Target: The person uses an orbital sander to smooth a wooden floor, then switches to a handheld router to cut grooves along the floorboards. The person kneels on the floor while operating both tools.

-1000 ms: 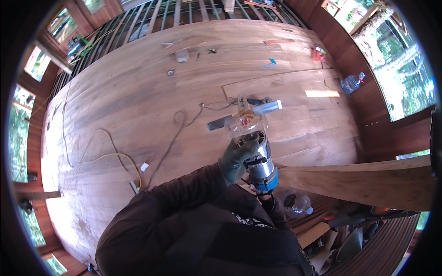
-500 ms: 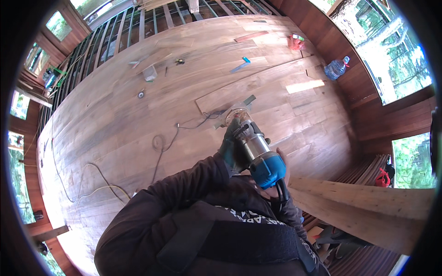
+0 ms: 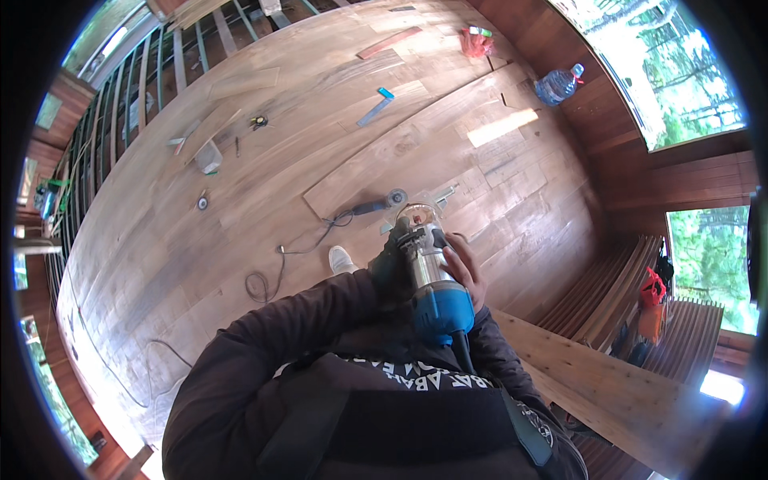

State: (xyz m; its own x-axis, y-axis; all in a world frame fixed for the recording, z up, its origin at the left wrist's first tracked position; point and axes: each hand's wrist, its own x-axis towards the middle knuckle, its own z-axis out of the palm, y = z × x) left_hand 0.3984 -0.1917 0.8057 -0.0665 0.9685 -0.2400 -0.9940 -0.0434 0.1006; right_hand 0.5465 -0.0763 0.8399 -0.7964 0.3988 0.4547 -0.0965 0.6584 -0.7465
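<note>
A trim router (image 3: 438, 276) with a silver body, a blue top and a clear base is held up in front of my chest, its base pointing away from me. My left hand (image 3: 390, 260), in a dark glove, is closed round the left side of the router near its base. My right hand (image 3: 470, 270) is bare and wraps the right side of the silver body. From the blue end a black cord runs back toward my body. Just beyond the router, an angle grinder (image 3: 374, 207) lies on the wooden floor (image 3: 240, 184), its disc to the right.
A wooden beam (image 3: 560, 372) crosses at the lower right beside stacked slats (image 3: 588, 296). Farther out lie a blue-handled square (image 3: 376, 106), a tape measure (image 3: 258, 122) and a large water bottle (image 3: 558, 85). Cords trail across the left; open joists (image 3: 144, 88) border the far left. My shoe (image 3: 341, 259) shows.
The view has turned, and the floor things sit farther left. The router has moved slightly left and stands straighter. My right fingers, mostly hidden before, now show, as do my shoe and the whole grinder.
</note>
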